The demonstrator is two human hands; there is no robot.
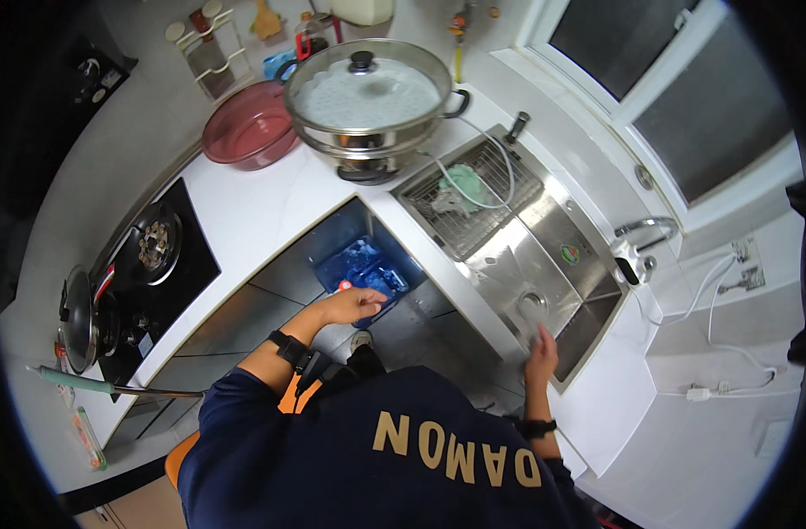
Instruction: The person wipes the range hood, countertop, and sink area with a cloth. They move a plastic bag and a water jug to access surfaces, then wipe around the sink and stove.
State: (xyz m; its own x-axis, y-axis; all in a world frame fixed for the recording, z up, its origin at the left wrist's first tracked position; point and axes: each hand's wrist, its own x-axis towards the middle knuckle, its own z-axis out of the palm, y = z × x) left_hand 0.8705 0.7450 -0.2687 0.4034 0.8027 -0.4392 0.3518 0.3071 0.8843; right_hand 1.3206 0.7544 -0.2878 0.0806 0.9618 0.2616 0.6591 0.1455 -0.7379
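Note:
My left hand (pixel 360 305) hovers in front of the corner gap under the counter, its fingers loosely bent and nothing visible in it. Beyond it, on the floor, lies a blue plastic container (pixel 356 261), with a small red round part (pixel 345 285) beside my wrist. My right hand (pixel 541 357) is raised at the near edge of the stainless steel sink (pixel 502 258), fingers apart and holding nothing visible. The sink drain (pixel 532 306) lies just past its fingertips. Both wrists wear black straps.
A large steel steamer pot (pixel 370 142) with a glass lid stands on the corner counter beside a red basin (pixel 247 135). Left is a black gas hob (pixel 191 244) with a lidded pan (pixel 82 324). A green cloth (pixel 465 185) lies on the sink rack; a faucet (pixel 647 231) stands right.

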